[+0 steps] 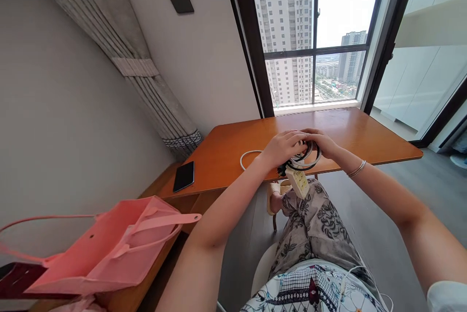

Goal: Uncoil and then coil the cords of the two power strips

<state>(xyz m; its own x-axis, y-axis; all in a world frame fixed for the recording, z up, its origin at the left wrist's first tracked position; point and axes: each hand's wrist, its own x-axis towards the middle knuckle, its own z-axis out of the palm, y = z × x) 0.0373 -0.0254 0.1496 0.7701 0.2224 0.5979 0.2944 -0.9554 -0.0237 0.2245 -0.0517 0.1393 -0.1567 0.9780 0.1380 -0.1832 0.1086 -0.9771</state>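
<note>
At the table [350, 130], left hand [282, 148] and right hand [323, 143], fingers [296, 137] curled round coiled cables [297, 160], power strip [299, 184] hanging, any print unreadable.

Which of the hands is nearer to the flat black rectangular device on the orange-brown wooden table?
Left. The left hand is to the right of the device in this view; the right hand is farther right.

An open pink bag [136, 259] sits near a tablet [184, 176].
</note>
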